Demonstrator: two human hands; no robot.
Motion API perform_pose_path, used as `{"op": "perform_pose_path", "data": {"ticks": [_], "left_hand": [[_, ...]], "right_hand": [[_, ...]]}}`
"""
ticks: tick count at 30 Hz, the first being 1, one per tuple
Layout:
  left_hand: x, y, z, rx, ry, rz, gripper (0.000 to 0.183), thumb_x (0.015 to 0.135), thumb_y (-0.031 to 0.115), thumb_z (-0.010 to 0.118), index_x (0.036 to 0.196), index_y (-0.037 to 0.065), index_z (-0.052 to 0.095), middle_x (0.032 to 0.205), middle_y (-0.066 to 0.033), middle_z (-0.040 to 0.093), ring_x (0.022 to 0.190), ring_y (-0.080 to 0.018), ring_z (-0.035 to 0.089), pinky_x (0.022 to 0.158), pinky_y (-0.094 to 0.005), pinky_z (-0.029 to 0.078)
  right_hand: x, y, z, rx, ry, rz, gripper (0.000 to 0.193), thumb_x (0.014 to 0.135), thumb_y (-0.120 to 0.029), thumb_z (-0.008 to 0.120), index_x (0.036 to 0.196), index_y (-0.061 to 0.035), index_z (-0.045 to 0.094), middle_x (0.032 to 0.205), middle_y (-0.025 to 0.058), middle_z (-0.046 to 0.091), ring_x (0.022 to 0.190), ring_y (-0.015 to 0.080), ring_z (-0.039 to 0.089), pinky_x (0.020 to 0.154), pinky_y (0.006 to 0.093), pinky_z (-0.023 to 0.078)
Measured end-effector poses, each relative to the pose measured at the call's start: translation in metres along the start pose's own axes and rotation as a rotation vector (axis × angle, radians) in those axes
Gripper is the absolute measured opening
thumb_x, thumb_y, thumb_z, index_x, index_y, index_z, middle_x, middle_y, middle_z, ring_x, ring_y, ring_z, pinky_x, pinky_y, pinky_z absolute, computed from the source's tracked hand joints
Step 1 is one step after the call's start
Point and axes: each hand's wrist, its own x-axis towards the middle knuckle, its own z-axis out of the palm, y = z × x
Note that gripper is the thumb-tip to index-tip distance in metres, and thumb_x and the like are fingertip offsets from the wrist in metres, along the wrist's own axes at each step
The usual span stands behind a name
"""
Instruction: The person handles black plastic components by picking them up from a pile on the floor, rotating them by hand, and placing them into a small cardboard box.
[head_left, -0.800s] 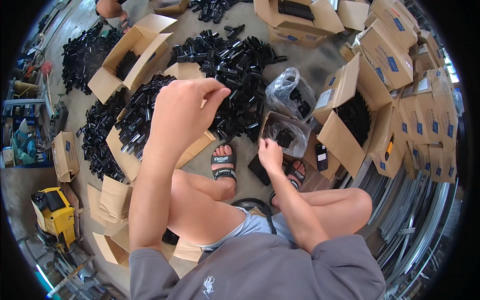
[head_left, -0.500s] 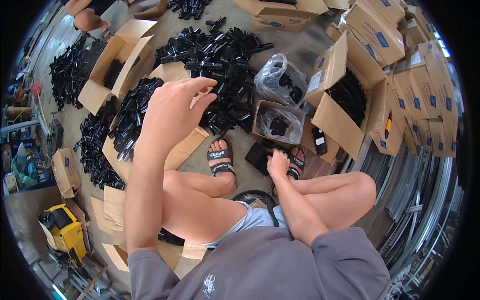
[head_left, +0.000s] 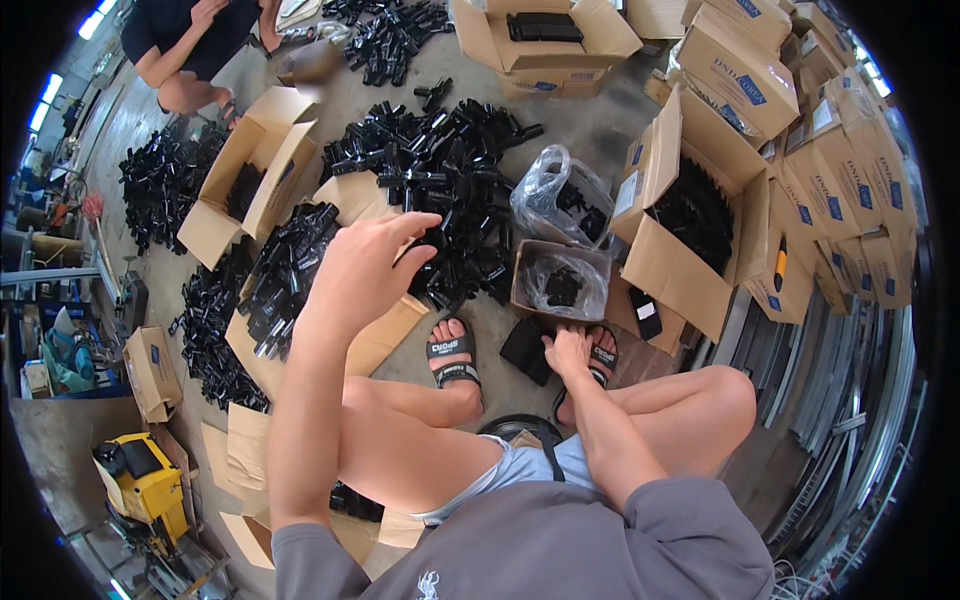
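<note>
My left hand (head_left: pixel 368 262) is raised over the cardboard and black parts, its index finger and thumb apart and nothing visible between them. Beyond it lies a heap of glossy black plastic parts (head_left: pixel 450 150). My right hand (head_left: pixel 568 350) is low by my right foot, at the near edge of a small cardboard box (head_left: pixel 520 285). Its thumb is spread from the stretched fingers, whose tips are partly hidden. Just left of that hand sits a dark block-shaped thing (head_left: pixel 524 350). Inside the small box, a clear plastic bag (head_left: pixel 545 270) holds small black pieces.
An open carton (head_left: pixel 665 285) of black parts stands at right, with a phone (head_left: pixel 646 315) and an orange-and-black cutter (head_left: pixel 780 265) nearby. Stacked cartons (head_left: pixel 840 190) and metal profiles (head_left: pixel 835 420) line the right. Another person (head_left: pixel 185 60) crouches at far left by an open box (head_left: pixel 215 215).
The view has tilted up, showing more of the other person. My right hand has shifted forward toward the small box's near edge, its fingers straighter. My left hand stays raised and spread.
</note>
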Motion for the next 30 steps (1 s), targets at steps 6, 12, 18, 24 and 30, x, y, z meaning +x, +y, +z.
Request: {"op": "perform_pose_path", "data": {"ticks": [6,12,18,24,30], "left_hand": [[0.009,0.014,0.006,-0.007,0.001,0.054,0.034,0.092,0.013,0.073,0.126,0.013,0.074,0.103,-0.0155,0.077,0.090,-0.0309,0.075,0.083,-0.0399,0.058],[0.010,0.023,0.013,-0.032,-0.038,0.019,0.037,0.090,0.010,0.074,0.127,0.009,0.073,0.106,-0.0166,0.077,0.096,-0.0280,0.076,0.086,-0.0390,0.057],[0.003,0.015,0.012,-0.038,-0.020,-0.011,0.037,0.088,0.008,0.076,0.126,0.008,0.073,0.108,-0.0183,0.077,0.097,-0.0302,0.076,0.086,-0.0394,0.058],[0.004,0.008,0.008,0.021,-0.054,0.074,0.040,0.091,0.020,0.075,0.130,0.014,0.070,0.114,-0.0152,0.075,0.104,-0.0359,0.072,0.091,-0.0459,0.058],[0.011,0.012,0.012,0.092,-0.115,0.120,0.040,0.097,0.028,0.070,0.134,0.013,0.067,0.113,-0.0167,0.075,0.105,-0.0370,0.070,0.090,-0.0465,0.056]], "right_hand": [[0.003,-0.009,-0.004,0.106,-0.169,0.022,0.046,0.092,-0.040,0.073,0.123,-0.0079,0.066,0.129,0.0214,0.067,0.129,0.0382,0.057,0.105,0.0558,0.042],[0.002,0.007,0.003,0.092,-0.028,-0.010,0.045,0.090,-0.032,0.072,0.130,-0.0114,0.065,0.129,0.0176,0.069,0.128,0.0363,0.060,0.105,0.0542,0.043],[0.011,0.009,0.016,-0.200,0.085,-0.193,0.037,0.091,-0.018,0.060,0.127,-0.0079,0.067,0.128,0.0136,0.070,0.129,0.0297,0.060,0.105,0.0510,0.043],[0.015,0.007,0.034,-0.051,-0.064,-0.201,0.024,0.083,-0.009,0.064,0.103,-0.0026,0.075,0.106,0.0222,0.075,0.107,0.0369,0.071,0.100,0.0484,0.053],[0.006,-0.019,-0.008,-0.041,0.028,0.021,0.039,0.091,-0.015,0.063,0.125,0.0033,0.058,0.110,0.0276,0.073,0.108,0.0405,0.072,0.094,0.0466,0.058]]}}
